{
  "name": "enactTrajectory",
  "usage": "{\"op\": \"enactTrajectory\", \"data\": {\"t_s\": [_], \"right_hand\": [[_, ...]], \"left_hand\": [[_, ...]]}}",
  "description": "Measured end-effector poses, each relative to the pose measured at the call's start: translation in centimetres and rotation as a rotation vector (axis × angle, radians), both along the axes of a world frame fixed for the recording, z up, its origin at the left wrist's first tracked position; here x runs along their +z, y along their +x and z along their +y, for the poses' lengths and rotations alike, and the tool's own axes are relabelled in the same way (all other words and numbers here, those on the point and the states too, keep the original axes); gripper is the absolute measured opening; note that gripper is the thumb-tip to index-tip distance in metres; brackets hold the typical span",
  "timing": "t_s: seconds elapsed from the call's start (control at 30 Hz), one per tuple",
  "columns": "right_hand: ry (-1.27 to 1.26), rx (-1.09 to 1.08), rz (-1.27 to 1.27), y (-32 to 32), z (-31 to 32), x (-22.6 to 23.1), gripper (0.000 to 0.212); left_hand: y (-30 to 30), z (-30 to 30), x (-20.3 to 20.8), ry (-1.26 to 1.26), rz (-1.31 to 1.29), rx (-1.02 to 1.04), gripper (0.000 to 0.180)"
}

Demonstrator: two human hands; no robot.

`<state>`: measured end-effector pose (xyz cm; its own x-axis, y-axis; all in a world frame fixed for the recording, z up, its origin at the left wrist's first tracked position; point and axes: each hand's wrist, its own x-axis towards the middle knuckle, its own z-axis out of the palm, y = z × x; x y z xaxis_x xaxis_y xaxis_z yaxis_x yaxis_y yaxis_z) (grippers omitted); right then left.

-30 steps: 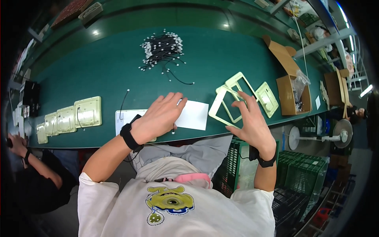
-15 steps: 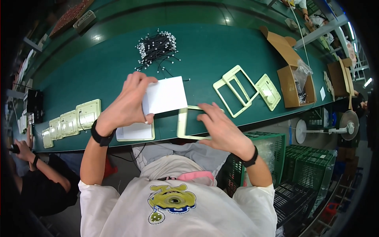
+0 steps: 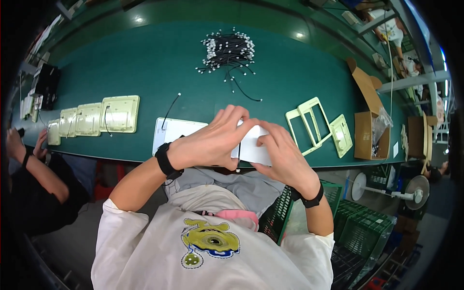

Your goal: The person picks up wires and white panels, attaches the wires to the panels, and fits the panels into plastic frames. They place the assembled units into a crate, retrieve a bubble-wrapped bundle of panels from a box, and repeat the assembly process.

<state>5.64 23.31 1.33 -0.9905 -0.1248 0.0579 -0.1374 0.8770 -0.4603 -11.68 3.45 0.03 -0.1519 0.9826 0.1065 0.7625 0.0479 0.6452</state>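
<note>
A white flat panel [image 3: 254,149] is gripped between my two hands near the front edge of the table. Closed around its left side is my left hand [image 3: 217,137]; the right side is held by my right hand [image 3: 282,153], thumb on the face. A short black cable [image 3: 239,153] with a white plug hangs down by my left fingers. Whether the pale frame sits around the panel is hidden by my hands. Left of them lies a white panel in a pale rim [image 3: 186,129], with a loose black cable [image 3: 170,110] across its corner.
A pile of black cables with white plugs [image 3: 227,50] lies farther back. Pale green frames [image 3: 309,116] and a pale cover [image 3: 341,136] rest at right, beside an open cardboard box [image 3: 369,137]. Several pale covers [image 3: 120,115] line up at left, near another person's hands [image 3: 41,145].
My left hand has brought the white panel right, to my right hand, which now holds it too. The pale frame my right hand held is hidden now. The view has shifted.
</note>
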Motion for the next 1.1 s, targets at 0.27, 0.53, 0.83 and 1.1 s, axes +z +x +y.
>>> {"op": "enactTrajectory", "data": {"t_s": [0.27,0.53,0.83,1.1], "right_hand": [[0.117,-0.003,-0.055,0.4,0.2,-1.0,0.071],[0.155,0.045,-0.045,-0.8,-0.6,-1.4,0.071],[0.185,0.031,-0.057,-0.8,-1.3,-1.5,0.065],[0.291,-0.006,-0.022,-0.2,-1.3,-1.9,0.062]], "left_hand": [[-1.1,-1.8,-3.4,-0.05,0.024,0.087,0.114],[-0.8,-1.6,-3.7,-0.043,0.029,0.111,0.109],[-0.8,-1.6,-3.6,-0.042,-0.003,0.121,0.107],[-1.1,-1.4,-3.5,-0.051,-0.085,0.166,0.09]]}}
